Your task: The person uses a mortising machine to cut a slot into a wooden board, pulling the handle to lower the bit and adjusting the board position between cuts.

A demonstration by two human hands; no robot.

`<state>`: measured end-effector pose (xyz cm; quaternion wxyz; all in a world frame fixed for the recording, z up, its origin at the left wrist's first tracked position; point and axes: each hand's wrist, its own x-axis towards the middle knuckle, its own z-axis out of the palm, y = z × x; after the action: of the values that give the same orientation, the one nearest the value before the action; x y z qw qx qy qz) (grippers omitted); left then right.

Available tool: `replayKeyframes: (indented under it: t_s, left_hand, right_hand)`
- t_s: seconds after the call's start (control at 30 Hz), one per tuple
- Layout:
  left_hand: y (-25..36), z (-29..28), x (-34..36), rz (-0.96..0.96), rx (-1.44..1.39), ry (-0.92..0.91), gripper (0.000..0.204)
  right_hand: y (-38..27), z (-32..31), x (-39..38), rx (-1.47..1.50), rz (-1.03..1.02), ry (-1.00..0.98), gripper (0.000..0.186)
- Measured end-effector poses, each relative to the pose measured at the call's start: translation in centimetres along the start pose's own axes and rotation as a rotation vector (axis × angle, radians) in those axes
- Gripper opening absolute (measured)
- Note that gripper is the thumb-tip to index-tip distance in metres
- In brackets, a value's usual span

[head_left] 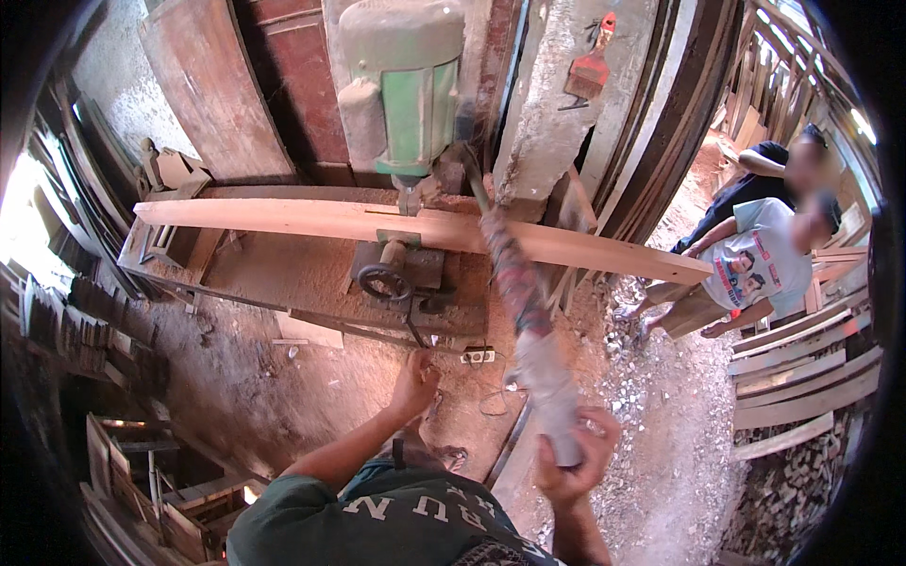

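Note:
A long pale timber [302, 216] lies across a green drill-like machine [415, 104], over its dusty bed [226, 264]. Below the timber are a black handwheel [382, 281] and a thin metal lever [411, 330]. My left hand [415, 387] is closed at the lower end of that lever; what exactly its fingers hold is partly hidden. My right hand [574, 453] grips the end of a long, cloth-wrapped handle [538, 349], which slants up past the timber to the machine and is blurred.
Two people [746, 264] stand at the right, beside the timber's end. Stacked boards [793, 368] line the right side, and more [66, 330] the left. A wooden frame [142, 472] is at lower left. A power strip [477, 355] lies below the bed. A red brush [590, 71] hangs above.

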<state>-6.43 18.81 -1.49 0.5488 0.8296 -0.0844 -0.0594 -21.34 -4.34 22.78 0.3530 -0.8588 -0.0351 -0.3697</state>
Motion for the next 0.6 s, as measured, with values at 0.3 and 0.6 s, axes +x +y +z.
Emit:
replayKeyframes:
  t_s: [0.3, 0.6]
  left_hand:
    - [-13.9, 4.9, 6.2, -0.892, -0.349, -0.223, 0.056]
    - [-16.4, 8.9, 10.0, -0.916, -0.171, 0.001, 0.077]
  right_hand:
    - [-3.7, -4.3, 28.4, -0.196, -0.241, 0.643, 0.039]
    - [5.7, -10.7, 54.4, -0.336, -0.264, 0.345, 0.038]
